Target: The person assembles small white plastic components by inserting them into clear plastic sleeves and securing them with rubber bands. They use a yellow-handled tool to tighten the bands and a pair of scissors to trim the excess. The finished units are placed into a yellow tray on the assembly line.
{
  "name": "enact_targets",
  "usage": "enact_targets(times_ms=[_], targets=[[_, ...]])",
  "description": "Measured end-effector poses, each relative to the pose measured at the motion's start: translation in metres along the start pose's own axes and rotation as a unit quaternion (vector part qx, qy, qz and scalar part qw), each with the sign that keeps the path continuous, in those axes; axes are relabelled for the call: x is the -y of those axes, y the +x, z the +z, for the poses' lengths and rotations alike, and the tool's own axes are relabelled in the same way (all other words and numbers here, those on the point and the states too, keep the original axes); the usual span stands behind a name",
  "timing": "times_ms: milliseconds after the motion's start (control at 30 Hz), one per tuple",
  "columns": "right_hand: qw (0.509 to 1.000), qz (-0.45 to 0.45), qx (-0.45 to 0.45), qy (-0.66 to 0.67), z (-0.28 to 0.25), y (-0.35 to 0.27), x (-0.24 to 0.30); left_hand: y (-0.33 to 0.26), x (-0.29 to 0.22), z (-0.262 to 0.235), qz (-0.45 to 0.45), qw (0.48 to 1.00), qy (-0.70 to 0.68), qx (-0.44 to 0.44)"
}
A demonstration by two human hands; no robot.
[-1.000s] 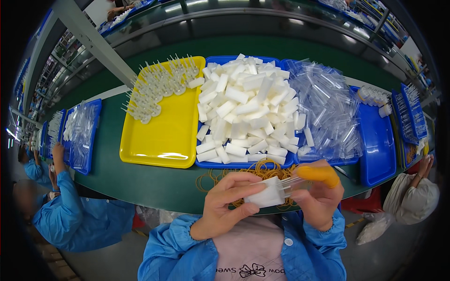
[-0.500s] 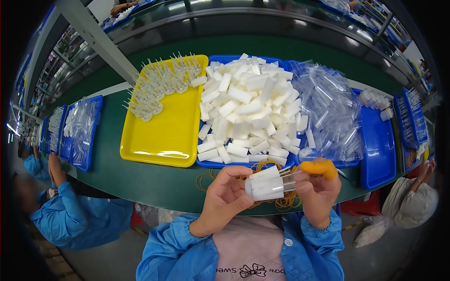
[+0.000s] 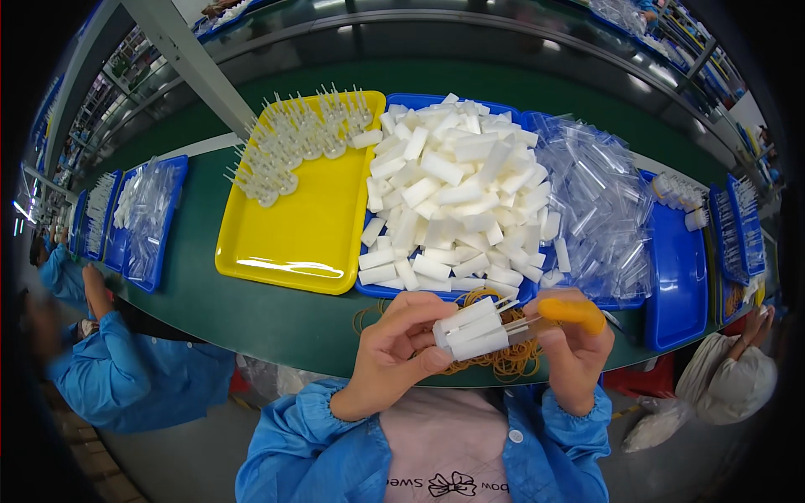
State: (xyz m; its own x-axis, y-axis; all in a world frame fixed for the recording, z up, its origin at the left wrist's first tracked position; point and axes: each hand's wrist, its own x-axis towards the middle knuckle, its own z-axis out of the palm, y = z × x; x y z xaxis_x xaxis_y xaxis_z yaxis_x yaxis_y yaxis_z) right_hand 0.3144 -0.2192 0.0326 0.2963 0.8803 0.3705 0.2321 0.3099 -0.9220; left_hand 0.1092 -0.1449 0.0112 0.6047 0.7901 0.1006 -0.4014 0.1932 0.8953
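In front of my chest, my left hand (image 3: 387, 348) grips a small assembly by its base, between thumb and fingers. White foam blocks (image 3: 475, 329) sit side by side on it, and thin rods (image 3: 508, 303) stick out of their right ends. My right hand (image 3: 577, 342) wears a yellow finger cot (image 3: 573, 313) on one finger. Its thumb and that finger are pinched together just right of the rods. Something thin and clear shows at the pinch, probably a clear plastic tube, mostly hidden by the fingers.
Behind my hands stand a yellow tray (image 3: 293, 243) with several pronged clear pieces (image 3: 306, 138), a heap of white foam blocks (image 3: 453, 184) and clear plastic tubes (image 3: 595, 210) in blue trays. Rubber bands (image 3: 511, 362) lie under my hands. A blue tray (image 3: 677, 285) is at right. Co-workers sit on both sides.
The clear tube that reached over the lower foam block no longer shows there; the blocks are now uncovered. Both hands stay almost in place, and the view has shifted slightly.
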Motion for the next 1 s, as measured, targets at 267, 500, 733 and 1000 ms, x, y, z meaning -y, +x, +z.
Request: enact_targets(times_ms=[267,500,733,1000], targets=[[0.998,-0.015,-0.04,-0.05,0.015,-0.003,0.004,0.0,0.002,0.013,-0.051,0.993,-0.077,-0.071],[0.999,-0.006,-0.03,-0.044,0.027,-0.011,0.007,-0.002,0.008,0.016,-0.011,0.995,-0.061,-0.074],[0.996,-0.027,0.027,-0.083,0.014,0.006,0.01,-0.002,0.009,0.003,-0.087,0.993,-0.057,-0.046],[0.876,-0.046,-0.039,-0.479,-0.056,0.038,-0.019,0.002,0.009,-0.001,-0.084,0.983,-0.123,-0.105]])
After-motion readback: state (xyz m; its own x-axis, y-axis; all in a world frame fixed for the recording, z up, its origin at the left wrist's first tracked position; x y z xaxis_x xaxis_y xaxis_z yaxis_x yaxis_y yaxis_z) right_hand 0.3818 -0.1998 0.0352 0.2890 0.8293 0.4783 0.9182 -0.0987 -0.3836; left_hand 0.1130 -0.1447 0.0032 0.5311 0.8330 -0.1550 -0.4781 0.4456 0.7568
